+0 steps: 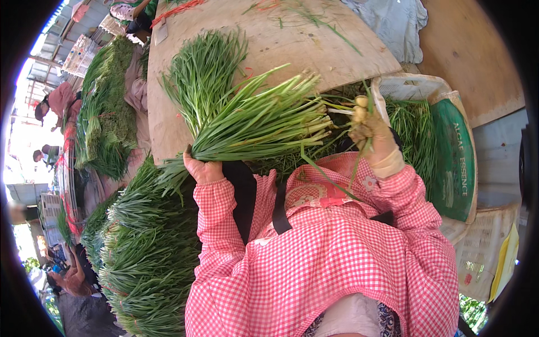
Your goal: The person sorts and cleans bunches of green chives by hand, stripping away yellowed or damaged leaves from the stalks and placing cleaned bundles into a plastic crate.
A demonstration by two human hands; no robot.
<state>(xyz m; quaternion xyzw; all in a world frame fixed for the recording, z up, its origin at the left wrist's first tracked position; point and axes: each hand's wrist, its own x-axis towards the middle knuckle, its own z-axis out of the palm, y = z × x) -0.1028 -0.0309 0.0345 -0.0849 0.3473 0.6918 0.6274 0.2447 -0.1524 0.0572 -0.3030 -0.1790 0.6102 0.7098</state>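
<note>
My left hand (203,169) is wrapped round the leafy end of a bunch of garlic chives (264,121), whose pale stem ends point right over the board's near edge. My right hand (375,135), with a pale band at its wrist, is closed near those stem ends on a few loose, dirty stalks (359,124). Some long blades hang below it. Yellowish covers or tips show at its fingers; I cannot make out which. Another bunch of garlic chives (208,73) lies on the wooden board (269,50), partly behind the first.
A big heap of chives (151,264) rises at my left. On the right stands a white crate (412,84) with greens and a green sack (453,157). Red ties (177,11) and scraps lie on the board's far side. Several people are farther left beside another chive pile (106,112).
</note>
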